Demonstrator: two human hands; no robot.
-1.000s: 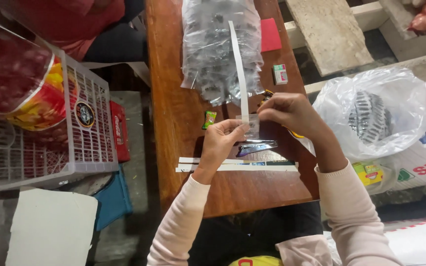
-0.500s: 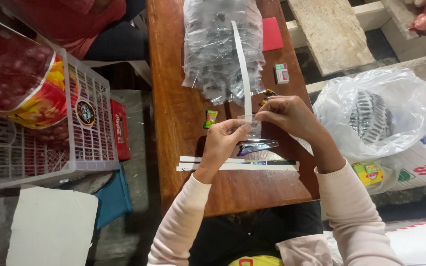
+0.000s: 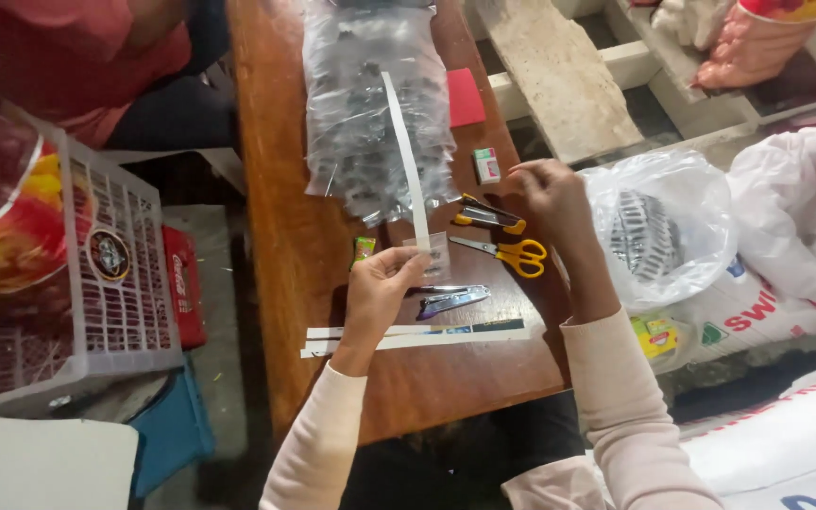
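Observation:
My left hand (image 3: 382,286) pinches the near end of a long white strip (image 3: 406,156) with a small clear packet (image 3: 433,253) at its base, held up over the wooden table (image 3: 280,236). My right hand (image 3: 548,192) hovers apart from it to the right, fingers loosely curled and holding nothing, just beyond the yellow-handled scissors (image 3: 507,252). A metal stapler (image 3: 450,299) lies under my left hand. Two more long strips (image 3: 446,333) lie flat near the table's front edge.
A big clear bag of small packets (image 3: 375,104) covers the table's far part, with a red card (image 3: 465,97) and a small box (image 3: 486,164) beside it. A white plastic crate (image 3: 96,283) stands left. Plastic bags (image 3: 663,227) sit right. A person in red (image 3: 77,57) sits far left.
My right hand has let go of the strip and moved right, uncovering the scissors. My left hand still holds the strip and packet.

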